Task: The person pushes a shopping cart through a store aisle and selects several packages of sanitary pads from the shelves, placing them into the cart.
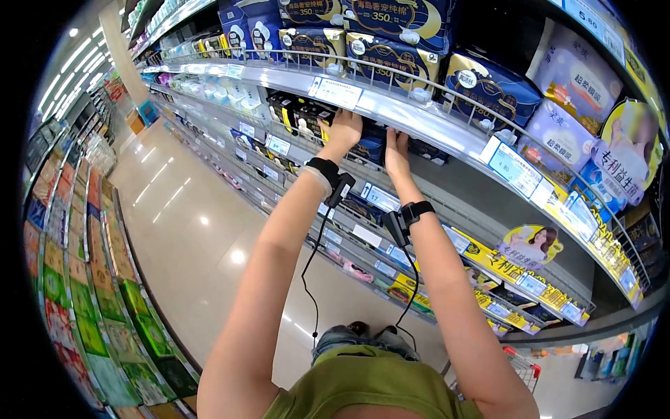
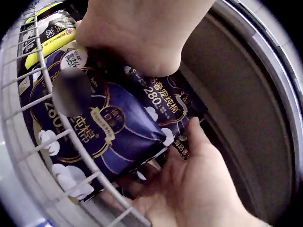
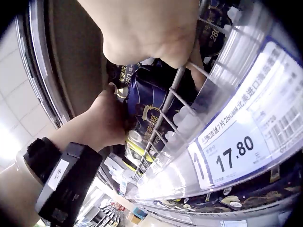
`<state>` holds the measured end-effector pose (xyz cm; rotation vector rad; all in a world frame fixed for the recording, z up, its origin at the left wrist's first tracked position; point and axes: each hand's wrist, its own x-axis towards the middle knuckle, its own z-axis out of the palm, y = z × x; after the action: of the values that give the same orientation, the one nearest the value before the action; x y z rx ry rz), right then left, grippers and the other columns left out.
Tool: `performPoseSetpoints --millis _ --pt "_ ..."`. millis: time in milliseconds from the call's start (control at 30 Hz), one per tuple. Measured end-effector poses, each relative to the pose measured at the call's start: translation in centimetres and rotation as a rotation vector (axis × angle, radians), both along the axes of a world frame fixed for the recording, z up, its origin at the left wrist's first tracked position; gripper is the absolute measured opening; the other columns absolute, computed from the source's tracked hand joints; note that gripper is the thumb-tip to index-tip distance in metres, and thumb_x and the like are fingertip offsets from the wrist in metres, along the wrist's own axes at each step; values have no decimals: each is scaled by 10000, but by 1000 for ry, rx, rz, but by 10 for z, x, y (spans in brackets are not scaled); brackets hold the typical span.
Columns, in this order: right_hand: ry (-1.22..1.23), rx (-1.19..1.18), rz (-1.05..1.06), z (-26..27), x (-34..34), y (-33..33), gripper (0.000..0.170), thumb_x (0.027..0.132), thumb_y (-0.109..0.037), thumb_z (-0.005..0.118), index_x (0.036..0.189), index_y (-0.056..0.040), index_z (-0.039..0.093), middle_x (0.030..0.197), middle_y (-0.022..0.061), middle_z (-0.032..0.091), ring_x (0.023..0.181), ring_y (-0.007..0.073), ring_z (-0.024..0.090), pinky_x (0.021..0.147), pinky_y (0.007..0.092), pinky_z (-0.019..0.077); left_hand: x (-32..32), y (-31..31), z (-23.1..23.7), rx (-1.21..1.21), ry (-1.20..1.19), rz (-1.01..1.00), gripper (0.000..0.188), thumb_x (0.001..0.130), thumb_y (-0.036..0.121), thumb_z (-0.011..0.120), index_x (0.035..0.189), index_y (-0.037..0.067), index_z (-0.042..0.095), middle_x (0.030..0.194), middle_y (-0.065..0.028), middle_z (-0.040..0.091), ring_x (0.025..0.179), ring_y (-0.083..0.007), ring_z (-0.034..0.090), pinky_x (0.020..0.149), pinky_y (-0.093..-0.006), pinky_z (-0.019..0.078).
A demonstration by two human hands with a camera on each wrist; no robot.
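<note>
In the head view both hands reach into a shelf bay under a price-tag ledge. A dark blue pack of sanitary pads (image 2: 118, 125) marked 280 stands behind the wire rail, with another pack (image 2: 163, 97) behind it. My right hand (image 2: 189, 189) lies along one side of the packs, its thumb up by the rear pack. From the opposite side my left hand (image 3: 102, 116) touches the front pack (image 3: 144, 101), thumb raised, its other fingers mostly hidden. Seen from the head, the left hand (image 1: 340, 131) is beside the right hand (image 1: 398, 150).
The wire rail (image 3: 168, 101) runs along the shelf front, above a 17.80 price tag (image 3: 236, 153). Yellow-and-black packs (image 1: 300, 115) stand left of the hands. Larger blue packs (image 1: 391, 63) fill the shelf above. A shiny aisle floor (image 1: 167, 202) stretches to the left, past shelves of green packs (image 1: 139, 314).
</note>
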<state>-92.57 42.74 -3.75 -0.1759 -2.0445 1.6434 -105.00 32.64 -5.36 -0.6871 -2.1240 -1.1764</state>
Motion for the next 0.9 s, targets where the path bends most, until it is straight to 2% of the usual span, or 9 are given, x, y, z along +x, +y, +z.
performPoseSetpoints --millis 67,100,233,300,433,667,800,833,900 --pt "-7 13 -6 13 13 -4 687 826 -518 281 1299 -62 78 1329 222 114 1224 354 128 982 368 150 62 -7 52 -528 -138 302 323 789 224 344 1059 102 473 1106 -119 470 1052 -282 418 814 -672 209" --pt "-16 23 -19 18 18 -6 664 841 -494 276 1302 -73 48 1323 235 121 1227 350 130 985 354 139 61 -8 48 -479 -39 278 310 810 226 319 1064 101 445 1074 -136 454 1018 -282 443 742 -735 155" --pt "-20 11 4 17 20 -5 690 831 -521 271 1302 -74 37 1325 237 108 1230 348 116 986 350 138 58 -4 36 -530 85 340 308 811 230 318 1051 96 458 1037 -176 467 1002 -291 456 765 -718 160" --pt "8 -4 12 14 18 -4 699 824 -507 301 1287 -22 102 1319 234 126 1213 366 142 971 385 175 55 -1 35 -469 55 328 309 811 236 322 1048 95 461 1032 -177 467 1009 -301 451 784 -707 156" --pt "72 -11 -40 14 18 -6 686 827 -484 328 1281 -16 115 1307 238 151 1198 375 167 967 387 185 63 4 41 -384 -116 271 312 814 261 326 1040 103 472 1064 -175 456 1034 -329 429 835 -676 144" --pt "131 -43 -226 19 23 -12 675 835 -451 342 1268 11 109 1293 260 163 1195 370 184 963 373 182 85 14 43 -350 -28 256 316 819 275 328 1038 115 491 1098 -165 437 1061 -323 410 856 -663 140" --pt "126 -39 -231 21 28 -13 691 842 -444 329 1274 19 52 1302 267 141 1208 364 165 973 357 162 93 14 46 -339 -93 208 324 818 305 318 1009 134 515 1101 -157 448 1053 -327 410 851 -597 224" --pt "130 -37 -230 21 27 -14 691 842 -444 329 1274 19 52 1302 267 141 1208 364 165 973 357 162 96 13 47 -318 -79 198 350 794 349 376 977 91 527 1017 -177 501 1001 -321 455 847 -544 258" --pt "189 -66 -294 22 27 -16 604 833 -375 393 1211 53 199 1228 258 261 1133 376 263 928 395 221 99 14 55 -174 -188 177 393 773 381 414 967 58 529 964 -197 520 971 -324 475 847 -502 285"
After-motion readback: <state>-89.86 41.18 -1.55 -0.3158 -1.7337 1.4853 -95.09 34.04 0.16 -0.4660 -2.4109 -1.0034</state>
